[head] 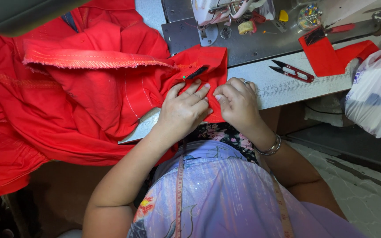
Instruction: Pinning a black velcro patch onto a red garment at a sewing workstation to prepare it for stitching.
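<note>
Two hands press side by side on one red cloth (89, 88) at the table (287, 83) edge. The left hand (182, 110) lies flat, fingers spread on the fabric; the right hand (237, 102) curls, its fingertips pinching a fold. One black strip (196, 72) sits on the cloth at 12 o'clock from the left hand. One pair of red snips (292, 70) lies at 2 o'clock, beside two red cloth scraps (327, 55). One white bag (375, 94) hangs at 3 o'clock.

We saw bright, even light on the red cloth (89, 88); the lower-left corner lay in shadow, edges slightly curved, focus sharp.
</note>
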